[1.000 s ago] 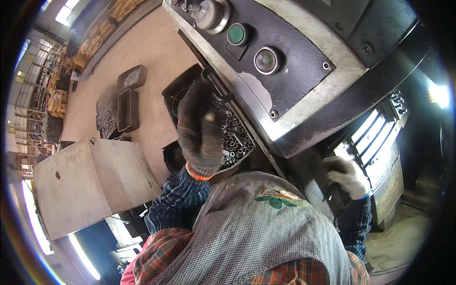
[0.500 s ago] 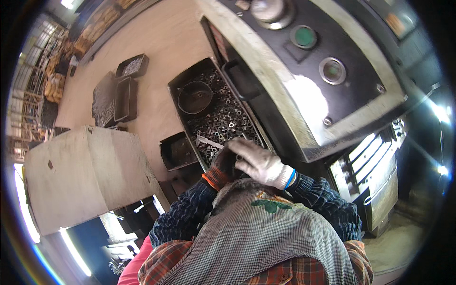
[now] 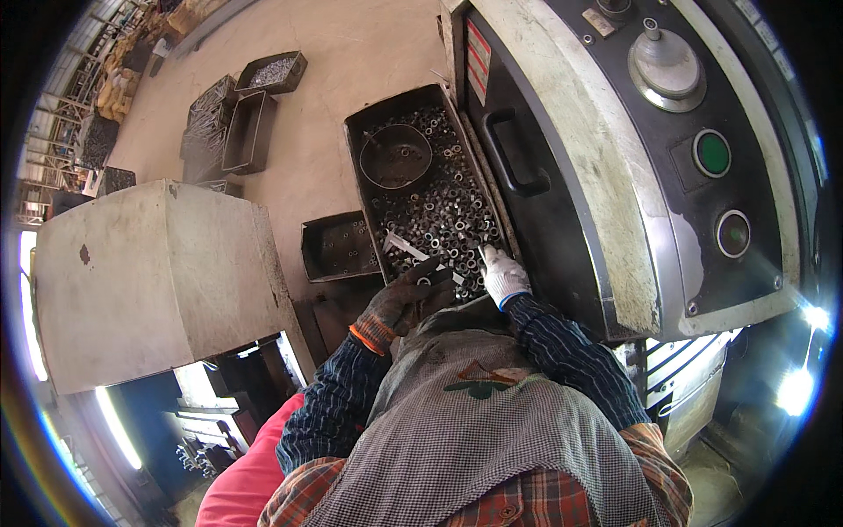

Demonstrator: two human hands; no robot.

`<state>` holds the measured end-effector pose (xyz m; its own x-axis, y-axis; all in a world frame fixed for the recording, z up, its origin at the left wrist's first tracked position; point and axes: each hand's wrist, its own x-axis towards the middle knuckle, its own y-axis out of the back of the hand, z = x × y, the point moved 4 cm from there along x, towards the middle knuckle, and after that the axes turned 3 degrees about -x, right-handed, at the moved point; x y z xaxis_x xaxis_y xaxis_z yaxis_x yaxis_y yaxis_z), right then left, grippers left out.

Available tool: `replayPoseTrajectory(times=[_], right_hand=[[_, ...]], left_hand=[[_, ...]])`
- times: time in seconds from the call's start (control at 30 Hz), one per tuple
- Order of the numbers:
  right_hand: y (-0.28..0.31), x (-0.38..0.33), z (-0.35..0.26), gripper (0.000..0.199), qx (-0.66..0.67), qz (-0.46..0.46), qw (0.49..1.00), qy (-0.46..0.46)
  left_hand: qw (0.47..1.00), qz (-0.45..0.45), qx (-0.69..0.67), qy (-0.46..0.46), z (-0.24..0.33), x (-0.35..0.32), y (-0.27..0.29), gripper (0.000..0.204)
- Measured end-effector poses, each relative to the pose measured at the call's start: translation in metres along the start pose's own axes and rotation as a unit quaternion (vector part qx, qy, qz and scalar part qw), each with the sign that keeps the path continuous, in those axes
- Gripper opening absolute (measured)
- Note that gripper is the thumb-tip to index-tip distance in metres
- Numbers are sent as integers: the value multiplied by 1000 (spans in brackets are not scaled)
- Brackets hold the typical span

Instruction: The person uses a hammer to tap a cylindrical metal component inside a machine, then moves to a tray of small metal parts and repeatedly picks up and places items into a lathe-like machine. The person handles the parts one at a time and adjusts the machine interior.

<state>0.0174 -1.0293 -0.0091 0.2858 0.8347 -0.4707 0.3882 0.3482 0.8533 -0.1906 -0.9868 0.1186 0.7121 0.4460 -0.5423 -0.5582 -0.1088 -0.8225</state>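
Observation:
My left hand (image 3: 397, 305), in a dark glove with an orange cuff, is at the near edge of a long metal tray (image 3: 355, 140) full of small metal rings (image 3: 436, 215). Its fingers curl around one metal ring (image 3: 424, 281). In the same tray, near the right wall, my right hand (image 3: 504, 276) reaches among the rings in a white glove. Its fingertips are pinched together, and what they hold is too small to make out. A flat silver tool like a caliper (image 3: 406, 246) lies on the rings beside my left hand.
A round pan (image 3: 396, 156) sits in the tray's far end. To the left is a smaller dark tray (image 3: 341, 249) with a few rings. A machine with a door handle (image 3: 514, 154) and green button (image 3: 712, 153) stands right. Metal bins (image 3: 249, 132) are on the floor.
My hands, together before, are now apart. The right one has moved right and down into the rings; the left now shows a ring at its fingers. The view has shifted.

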Motion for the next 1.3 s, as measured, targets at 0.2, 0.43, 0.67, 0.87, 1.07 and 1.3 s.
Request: replayPoseTrajectory(times=[0.2, 0.43, 0.67, 0.87, 1.07, 1.3], right_hand=[[6, -17, -4, 33, 407, -41, 908, -89], [109, -109, -19, 36, 738, -150, 658, 15], [178, -174, -15, 35, 639, -73, 758, 107], [211, -211, -3, 25, 405, 172, 863, 247], [229, -236, 6, 31, 333, 280, 849, 301], [238, -256, 20, 32, 315, 324, 833, 318]], left_hand=[[997, -13, 78, 7, 6, -6, 0, 53], [969, -83, 234, 9, 13, -11, -21, 58], [943, -130, 300, 59, -13, -19, -78, 71], [917, -142, 363, 88, -31, -29, -116, 70], [883, -149, 434, 97, -44, -41, -135, 69], [878, -231, 404, 112, -64, -38, -152, 67]])
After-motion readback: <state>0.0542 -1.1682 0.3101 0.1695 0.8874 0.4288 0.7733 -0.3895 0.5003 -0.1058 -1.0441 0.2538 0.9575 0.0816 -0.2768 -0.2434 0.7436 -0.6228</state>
